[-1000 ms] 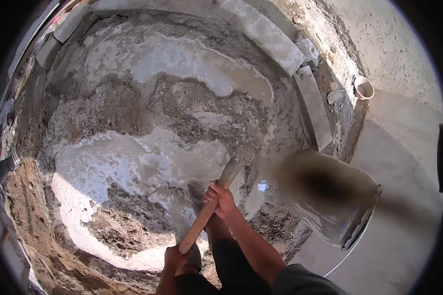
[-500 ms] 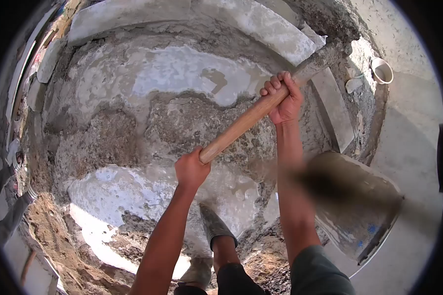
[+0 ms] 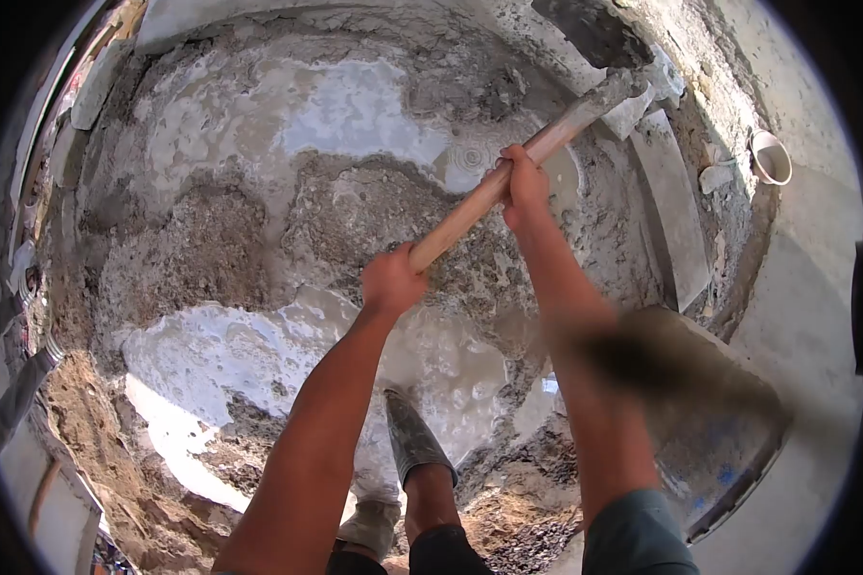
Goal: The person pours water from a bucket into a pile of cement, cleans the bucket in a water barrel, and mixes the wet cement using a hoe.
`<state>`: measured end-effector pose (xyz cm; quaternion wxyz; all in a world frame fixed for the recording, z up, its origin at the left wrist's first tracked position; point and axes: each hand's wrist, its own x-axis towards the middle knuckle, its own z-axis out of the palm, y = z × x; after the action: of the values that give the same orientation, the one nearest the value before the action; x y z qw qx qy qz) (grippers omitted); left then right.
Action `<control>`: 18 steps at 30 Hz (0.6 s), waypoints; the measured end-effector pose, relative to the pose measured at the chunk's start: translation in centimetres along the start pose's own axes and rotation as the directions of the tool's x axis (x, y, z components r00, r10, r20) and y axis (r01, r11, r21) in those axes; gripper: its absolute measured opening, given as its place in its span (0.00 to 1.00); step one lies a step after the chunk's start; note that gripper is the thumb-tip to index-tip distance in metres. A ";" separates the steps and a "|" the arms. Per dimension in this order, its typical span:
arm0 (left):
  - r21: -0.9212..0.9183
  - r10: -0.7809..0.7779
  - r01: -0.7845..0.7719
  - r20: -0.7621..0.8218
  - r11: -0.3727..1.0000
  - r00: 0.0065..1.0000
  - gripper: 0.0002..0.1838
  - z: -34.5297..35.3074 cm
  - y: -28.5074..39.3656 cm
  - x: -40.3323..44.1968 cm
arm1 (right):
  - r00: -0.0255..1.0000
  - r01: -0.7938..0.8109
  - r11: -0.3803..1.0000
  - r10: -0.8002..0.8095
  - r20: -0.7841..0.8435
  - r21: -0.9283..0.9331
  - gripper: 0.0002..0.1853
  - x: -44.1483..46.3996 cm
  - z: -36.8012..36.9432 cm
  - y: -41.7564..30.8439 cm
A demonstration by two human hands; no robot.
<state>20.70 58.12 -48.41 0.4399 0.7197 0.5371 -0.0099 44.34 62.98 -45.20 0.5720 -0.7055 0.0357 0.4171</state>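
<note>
My left hand (image 3: 393,279) is closed round the lower end of a long wooden-handled hoe. Farther up, my right hand (image 3: 526,189) wraps round the same handle. The hoe (image 3: 470,213) slants up and to the right, its far end coated in grey mud. Its dark, mud-caked blade (image 3: 590,29) is raised at the top right. Beneath both hands lies wet grey mortar mix (image 3: 350,206), lumpy in the middle, with pale, milky puddles (image 3: 350,115) behind and in front.
Concrete slabs (image 3: 676,216) edge the mix at the right and back. A small white bucket (image 3: 771,158) stands on the right-hand floor. My rubber boot (image 3: 415,436) stands in the wet mix. A large mud-stained container (image 3: 714,450) lies lower right, partly behind a dark blur.
The hoe and both hands have shifted, the right hand leftward and the left hand slightly up and right. The blade now shows at the top right. Ripples have appeared in the far puddle.
</note>
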 end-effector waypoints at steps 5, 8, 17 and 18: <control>-0.045 0.120 -0.121 -0.031 0.992 0.992 0.15 -1.9 2.0 2.6 | 0.967 0.219 0.962 -0.236 0.096 0.163 0.11 -3.9 -0.4 -4.5; -0.032 0.115 -0.114 0.037 0.993 0.993 0.15 -1.5 3.2 3.3 | 0.951 0.306 0.947 -0.309 0.015 0.101 0.09 -3.4 -0.8 -5.4; -0.003 0.015 -0.014 0.163 1.000 0.987 0.15 -1.9 6.8 0.9 | 0.997 -0.073 0.994 0.076 -0.033 0.077 0.09 1.9 -3.0 -2.4; 0.015 0.018 -0.020 0.150 1.000 0.989 0.15 -2.3 6.2 -0.4 | 0.996 -0.091 0.991 0.092 -0.003 0.096 0.08 0.3 -3.0 -2.7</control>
<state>24.35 59.08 -42.90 0.4730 0.7257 0.4955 -0.0643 47.58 61.51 -43.34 0.5853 -0.6764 0.0903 0.4380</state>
